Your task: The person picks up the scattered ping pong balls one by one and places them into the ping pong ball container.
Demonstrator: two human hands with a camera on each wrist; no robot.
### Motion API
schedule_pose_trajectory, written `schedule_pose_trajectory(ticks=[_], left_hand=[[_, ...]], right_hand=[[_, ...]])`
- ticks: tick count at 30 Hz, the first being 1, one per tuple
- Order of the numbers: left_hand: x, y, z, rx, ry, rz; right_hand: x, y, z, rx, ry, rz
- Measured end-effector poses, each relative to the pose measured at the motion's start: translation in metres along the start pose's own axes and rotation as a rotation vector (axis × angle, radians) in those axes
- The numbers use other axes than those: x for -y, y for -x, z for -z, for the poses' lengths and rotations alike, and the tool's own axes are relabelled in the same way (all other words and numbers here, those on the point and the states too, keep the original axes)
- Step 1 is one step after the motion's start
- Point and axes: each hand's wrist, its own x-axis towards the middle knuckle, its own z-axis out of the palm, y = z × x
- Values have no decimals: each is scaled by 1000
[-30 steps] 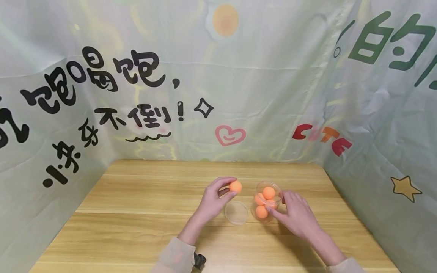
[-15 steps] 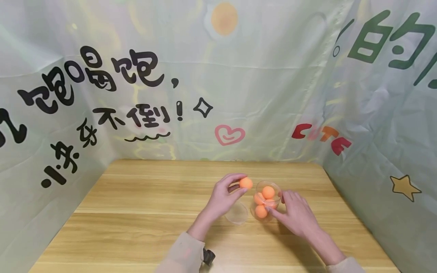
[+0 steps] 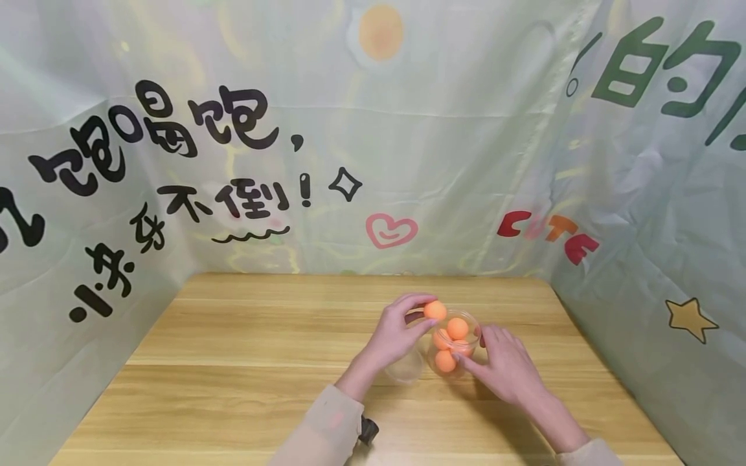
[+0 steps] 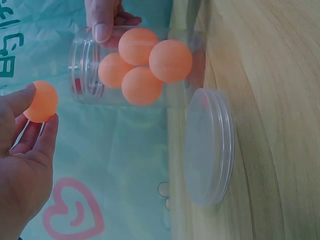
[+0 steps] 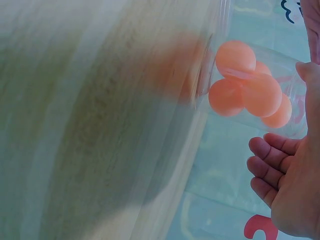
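My left hand [image 3: 402, 331] pinches an orange ping-pong ball [image 3: 435, 310] between thumb and fingertips, just above and left of the open mouth of a clear plastic jar [image 4: 86, 65]. The jar stands upright on the table with several orange balls [image 4: 142, 86] inside. My right hand [image 3: 508, 366] grips the jar from its right side, thumb at the front. In the right wrist view, the other fingers [image 5: 267, 165] of that hand curl loosely beside the jar. A clear round lid [image 4: 207, 147] lies on the table left of the jar, partly covered by my left hand in the head view.
The wooden table [image 3: 233, 362] reaches back to a printed cloth [image 3: 326, 149] that hangs behind it and along both sides. A small black device [image 3: 368, 430] sits at my left sleeve [image 3: 326, 421].
My left hand has carried the ball rightward, from above the lid to the jar's rim. The right hand and the jar have stayed in place.
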Motion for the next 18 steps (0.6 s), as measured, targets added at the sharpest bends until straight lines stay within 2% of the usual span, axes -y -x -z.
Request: schedule_pose_trajectory(ticks=[8,18], left_hand=[[2,-6,-7,59,-77,16],[1,-9,-13,130,-276,4]], right_hand=[[-1,0,-1,6,-4,-15],[-1,0,0,0,-4,-7]])
